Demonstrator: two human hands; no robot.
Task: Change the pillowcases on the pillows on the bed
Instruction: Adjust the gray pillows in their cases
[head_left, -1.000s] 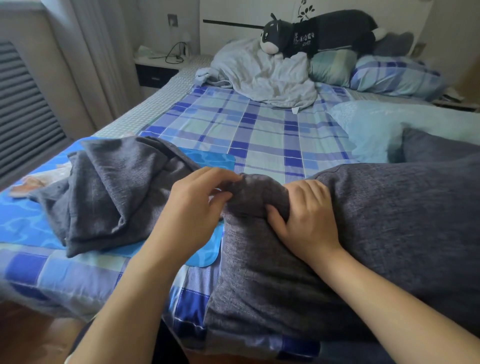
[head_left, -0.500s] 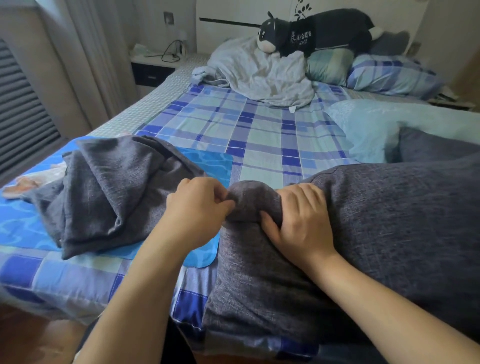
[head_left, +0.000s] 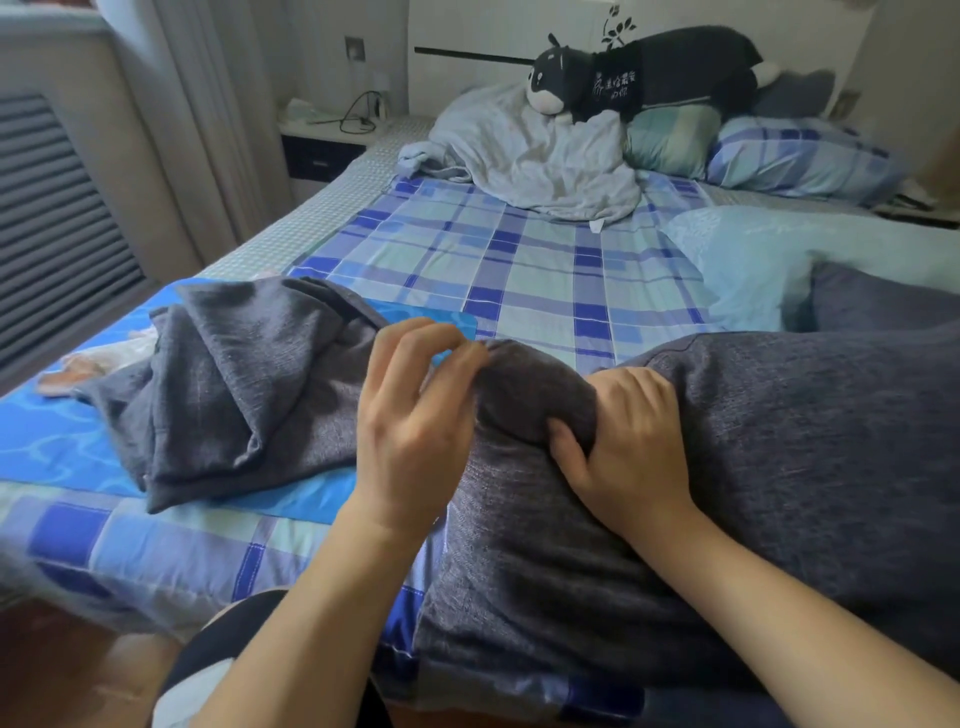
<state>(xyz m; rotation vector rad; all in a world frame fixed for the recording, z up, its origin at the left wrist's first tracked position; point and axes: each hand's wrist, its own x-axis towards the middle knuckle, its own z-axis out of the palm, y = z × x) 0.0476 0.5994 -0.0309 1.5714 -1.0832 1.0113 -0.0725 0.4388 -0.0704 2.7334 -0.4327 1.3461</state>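
Pillow (head_left: 753, 493) in grey case lies at bed's near edge before us. Right hand (head_left: 631, 447) grips bunched corner; left hand (head_left: 410, 410), fingers curled, pinches its tip. Loose grey pillowcase (head_left: 239, 395) left of pillow. We judge plaid pillows (head_left: 795, 156) beyond pillow unchanged.

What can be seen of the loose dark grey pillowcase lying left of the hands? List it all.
The loose pillowcase is dark grey, of coarse woven-looking cloth. It lies crumpled and folded over itself, limp and flat, with no filling visible. It rests on a bright blue mat near the bed's foot. The left hand overlaps its right edge in the picture, but contact cannot be told.
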